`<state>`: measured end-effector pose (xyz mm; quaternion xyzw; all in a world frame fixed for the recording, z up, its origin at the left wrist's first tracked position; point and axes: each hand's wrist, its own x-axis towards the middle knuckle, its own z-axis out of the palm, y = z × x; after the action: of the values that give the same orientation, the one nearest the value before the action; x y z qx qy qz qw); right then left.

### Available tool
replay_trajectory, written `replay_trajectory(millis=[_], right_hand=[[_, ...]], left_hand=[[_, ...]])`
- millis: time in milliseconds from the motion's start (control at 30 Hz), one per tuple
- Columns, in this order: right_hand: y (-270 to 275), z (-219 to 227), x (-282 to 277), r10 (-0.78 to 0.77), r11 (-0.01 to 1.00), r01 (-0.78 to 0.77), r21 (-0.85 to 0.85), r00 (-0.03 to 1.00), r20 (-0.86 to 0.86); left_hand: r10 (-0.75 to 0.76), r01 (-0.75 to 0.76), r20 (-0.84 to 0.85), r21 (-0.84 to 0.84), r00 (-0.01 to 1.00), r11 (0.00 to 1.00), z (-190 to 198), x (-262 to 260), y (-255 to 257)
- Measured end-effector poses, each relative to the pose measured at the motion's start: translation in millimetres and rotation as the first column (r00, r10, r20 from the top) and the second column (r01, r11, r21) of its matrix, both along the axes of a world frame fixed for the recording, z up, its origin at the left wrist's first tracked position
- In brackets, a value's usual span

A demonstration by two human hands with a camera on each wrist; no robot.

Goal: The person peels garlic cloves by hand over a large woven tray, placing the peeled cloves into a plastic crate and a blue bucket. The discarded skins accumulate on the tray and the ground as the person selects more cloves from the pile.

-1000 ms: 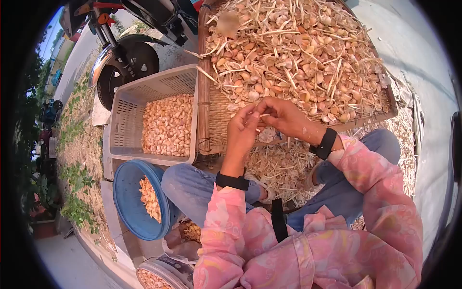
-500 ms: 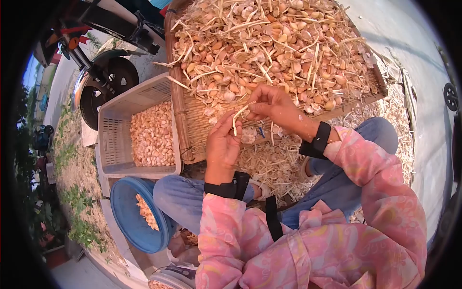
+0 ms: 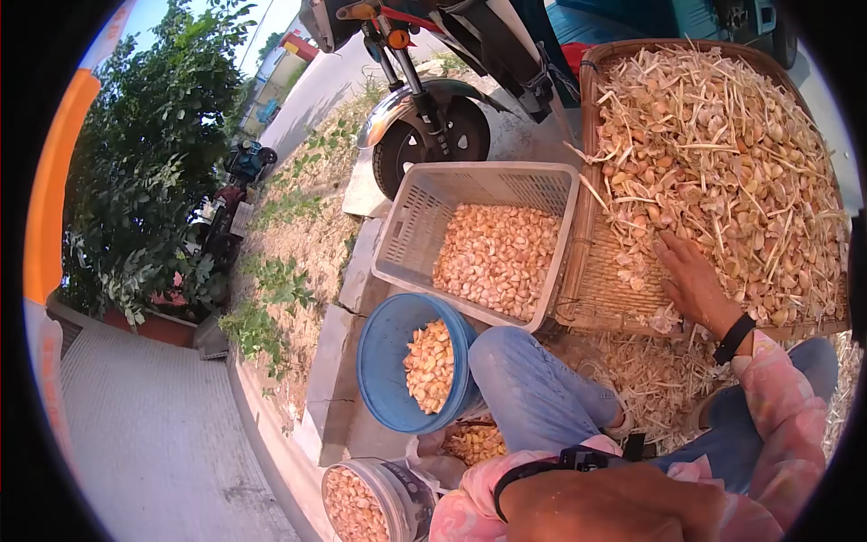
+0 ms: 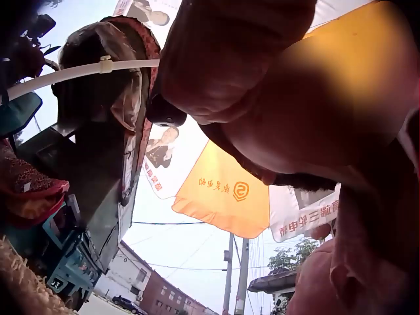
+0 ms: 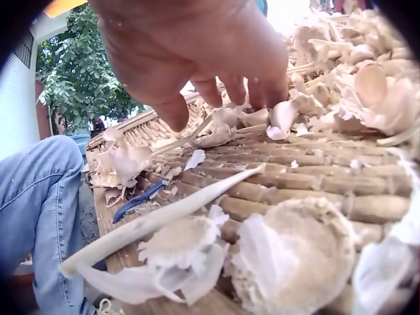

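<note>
- Left hand (image 3: 601, 506) has moved since the earlier frame from the tray's near edge to the bottom of the head view, in front of the body; right hand (image 3: 694, 282) has come down flat-backed to the front of the garlic.
- White cylindrical bucket (image 3: 395, 495), lower left: holds cloves.
- Blue round plastic bucket (image 3: 372, 361): stands just beside the white bucket, cloves inside.
- Grey rectangular perforated plastic crate (image 3: 418, 212): stands beyond the blue bucket, against the tray's left side; cloves inside.
- Left hand: back of the hand visible; finger state cannot be told from either view.
- Brown woven tray (image 3: 601, 280): carries the garlic; its near-left corner is bare weave.
- Pale, straight, tapered garlic stem (image 5: 161, 216): lies on the weave near the tray edge; long axis runs lower left to upper right in the right wrist view, narrow tip at upper right.
- Right hand: fingers slightly spread, pointing down at the loose pieces, pinching nothing visible.
- Heap of pinkish-tan garlic cloves and dry stems (image 3: 722, 172): lies on the tray; individual cloves point in mixed directions.
</note>
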<state>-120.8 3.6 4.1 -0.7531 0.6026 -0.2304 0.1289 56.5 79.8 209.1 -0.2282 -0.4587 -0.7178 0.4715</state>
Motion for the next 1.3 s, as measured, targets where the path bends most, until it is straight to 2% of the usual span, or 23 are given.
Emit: replay_trajectory(millis=[100, 233, 300, 400, 433, 533, 600, 633, 667, 700, 733, 767, 800, 867, 900, 933, 1000, 1067, 1167, 1200, 1300], right_hand=[[-4, -6, 6, 0.02, 1.0, -0.02, 0.006, 0.991, -0.136], [6, 0, 11, 0.062, 0.998, -0.062, 0.027, 0.998, 0.011], [11, -2, 8, 0.055, 0.998, -0.054, -0.023, 0.998, 0.027], [18, -5, 2, 0.039, 0.999, -0.038, -0.013, 0.995, 0.097], [22, -6, -1, 0.043, 0.999, -0.04, -0.035, 0.994, 0.096], [28, -17, -4, 0.042, 0.997, -0.035, -0.076, 0.994, 0.098], [33, -26, -4, 0.055, 0.996, -0.049, -0.07, 0.994, 0.095], [34, -28, -4, 0.066, 0.995, -0.06, -0.074, 0.994, 0.092], [38, -26, -4, 0.078, 0.996, -0.073, -0.05, 0.993, 0.091], [40, -24, -4, 0.085, 0.996, -0.083, -0.033, 0.992, 0.094], [40, -22, -5, 0.098, 0.995, -0.096, -0.022, 0.99, 0.101], [39, -24, -7, 0.096, 0.995, -0.093, -0.034, 0.99, 0.1], [39, -28, -8, 0.095, 0.995, -0.09, -0.045, 0.99, 0.105], [40, -36, -6, 0.094, 0.993, -0.085, -0.077, 0.988, 0.123], [39, -35, -8, 0.087, 0.994, -0.078, -0.072, 0.988, 0.127], [39, -34, -7, 0.087, 0.995, -0.079, -0.065, 0.987, 0.134], [36, -32, -6, 0.095, 0.994, -0.087, -0.066, 0.986, 0.139], [33, -30, -7, 0.094, 0.994, -0.085, -0.075, 0.986, 0.136], [31, -28, -8, 0.069, 0.997, -0.06, -0.056, 0.98, 0.187], [32, -26, -10, 0.064, 0.997, -0.057, -0.045, 0.979, 0.191], [31, -26, -11, 0.04, 0.999, -0.031, -0.042, 0.968, 0.249]], left_hand=[[-0.034, 0.037, -0.091, 0.03, 0.995, 0.999, 3, -4, 16], [-0.16, 0.16, 0.005, -0.007, 0.987, 0.987, 7, 9, 14], [-0.14, 0.14, -0.004, -0.026, 0.99, 0.99, 3, 6, 15], [-0.013, 0.022, -0.084, 0.106, 0.996, 0.994, -8, -9, 40], [-0.027, 0.038, -0.078, 0.139, 0.997, 0.99, -11, -11, 45], [-0.152, 0.14, 0.059, 0.18, 0.987, 0.974, -16, -2, 44], [-0.23, 0.228, 0.253, 0.038, 0.94, 0.973, -15, 14, 15], [-0.034, 0.054, 0.402, -0.038, 0.915, 0.998, -18, 24, 5], [0.149, -0.089, 0.536, -0.137, 0.831, 0.987, -21, 34, -6], [0.549, -0.482, 0.597, -0.289, 0.585, 0.827, -34, 40, -16], [0.73, -0.712, 0.663, -0.433, 0.165, 0.553, -46, 45, -27], [0.698, -0.585, 0.653, -0.701, -0.296, 0.408, -66, 70, -60], [0.736, -0.314, 0.432, -0.899, -0.521, 0.305, -87, 87, -87], [0.874, 0.035, 0.019, -0.999, -0.486, 0.041, -142, 120, -128], [0.843, -0.142, 0.276, -0.961, -0.461, 0.237, -148, 98, -132], [0.759, -0.307, 0.515, -0.855, -0.398, 0.419, -155, 67, -134], [0.765, -0.235, 0.542, -0.84, -0.349, 0.488, -183, 15, -143], [0.866, -0.089, 0.314, -0.948, -0.389, 0.304, -218, -20, -156], [0.81, -0.059, 0.371, -0.92, -0.454, 0.388, -240, -43, -164], [0.824, -0.076, 0.367, -0.925, -0.431, 0.372, -242, -42, -164], [0.774, -0.129, 0.539, -0.839, -0.33, 0.529, -245, -30, -155]])
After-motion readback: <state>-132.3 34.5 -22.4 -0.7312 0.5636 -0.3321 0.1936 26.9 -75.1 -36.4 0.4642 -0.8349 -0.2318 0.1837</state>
